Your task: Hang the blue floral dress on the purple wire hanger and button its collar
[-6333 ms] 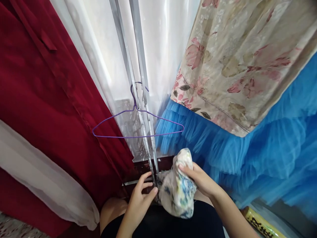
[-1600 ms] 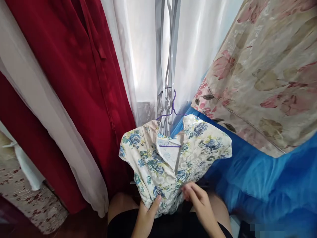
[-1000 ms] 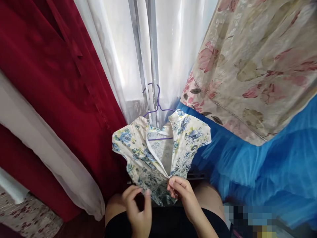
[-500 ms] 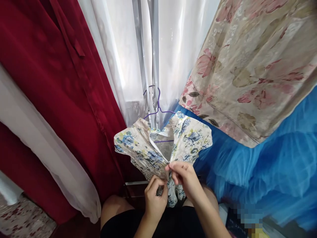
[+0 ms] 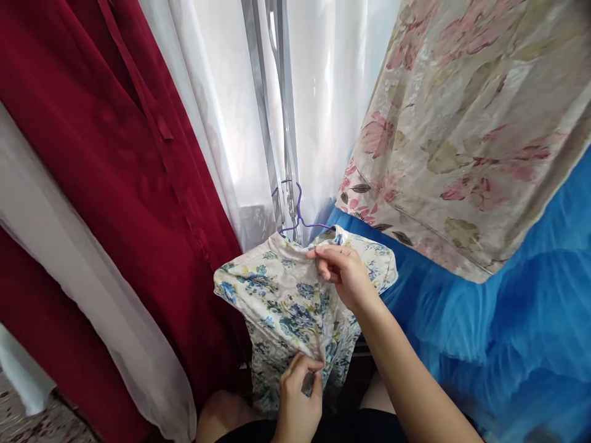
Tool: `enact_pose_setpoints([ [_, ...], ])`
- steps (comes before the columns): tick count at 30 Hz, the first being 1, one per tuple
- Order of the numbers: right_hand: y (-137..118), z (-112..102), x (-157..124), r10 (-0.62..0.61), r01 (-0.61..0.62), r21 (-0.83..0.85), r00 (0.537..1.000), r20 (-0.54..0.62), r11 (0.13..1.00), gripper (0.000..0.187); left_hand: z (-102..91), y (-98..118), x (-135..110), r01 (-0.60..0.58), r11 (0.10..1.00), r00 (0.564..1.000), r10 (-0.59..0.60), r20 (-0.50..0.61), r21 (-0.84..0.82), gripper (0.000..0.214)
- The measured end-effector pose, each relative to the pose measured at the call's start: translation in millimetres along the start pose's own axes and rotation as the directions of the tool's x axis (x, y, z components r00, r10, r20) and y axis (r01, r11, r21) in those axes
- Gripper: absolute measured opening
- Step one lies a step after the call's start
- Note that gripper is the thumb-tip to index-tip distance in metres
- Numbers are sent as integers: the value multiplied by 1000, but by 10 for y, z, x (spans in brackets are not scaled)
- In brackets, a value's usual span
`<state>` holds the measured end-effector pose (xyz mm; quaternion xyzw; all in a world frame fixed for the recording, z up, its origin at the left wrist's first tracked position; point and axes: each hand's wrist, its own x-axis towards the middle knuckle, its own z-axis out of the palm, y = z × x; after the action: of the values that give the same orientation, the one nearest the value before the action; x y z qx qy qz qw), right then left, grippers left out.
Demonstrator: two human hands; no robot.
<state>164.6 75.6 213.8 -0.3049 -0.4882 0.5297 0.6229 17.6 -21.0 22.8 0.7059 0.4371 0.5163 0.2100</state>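
Note:
A white dress with blue and yellow-green flowers (image 5: 286,301) hangs in front of me on a purple hanger (image 5: 299,206). Its centre seam is closed almost up to the neckline. At the top of that seam, my right hand (image 5: 339,267) pinches what appears to be the zipper pull, which the fingers mostly cover. Lower on the same seam, my left hand (image 5: 302,387) grips a fold of the dress between thumb and forefinger. The lower part of the dress hangs between my knees, partly hidden by my hands.
A grey metal stand (image 5: 261,86) rises behind the hanger, before a white sheer curtain (image 5: 323,111). Red drapes (image 5: 152,246) hang at left with a pale sheer cloth (image 5: 92,277). On the right are a pink-flowered beige cloth (image 5: 462,154) and blue ruffled tulle (image 5: 462,314).
My right hand has moved up along the seam to the neckline, and the V-shaped opening has closed. My left hand has gone slightly lower, still pinching, and the dress front now lies flatter.

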Motion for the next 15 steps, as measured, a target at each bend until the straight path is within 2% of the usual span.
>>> enact_pose_setpoints([
  [3,20,-31,-109,-19,20,-50,999,28,999,25,-187,172,312,-90,996,995,90,36,10,15],
  [6,-11,-49,-210,-42,50,-125,997,61,991,27,-466,471,890,-221,973,971,226,-78,64,24],
  [8,-58,-55,-258,-74,89,-184,994,85,979,29,-600,680,1296,-259,962,958,267,-105,82,36],
  [10,-96,-59,-272,-109,129,-216,989,100,968,29,-647,849,1614,-289,952,957,291,-7,106,34],
  [12,-81,-64,-243,-125,144,-227,988,93,963,29,-627,969,1794,-348,926,937,340,75,148,19],
  [13,-45,-69,-215,-132,146,-231,988,77,962,29,-607,1012,1836,-379,910,925,370,80,169,17],
  [15,87,-84,-149,-131,139,-263,990,47,955,30,-592,1067,1862,-412,889,907,420,0,199,18],
])
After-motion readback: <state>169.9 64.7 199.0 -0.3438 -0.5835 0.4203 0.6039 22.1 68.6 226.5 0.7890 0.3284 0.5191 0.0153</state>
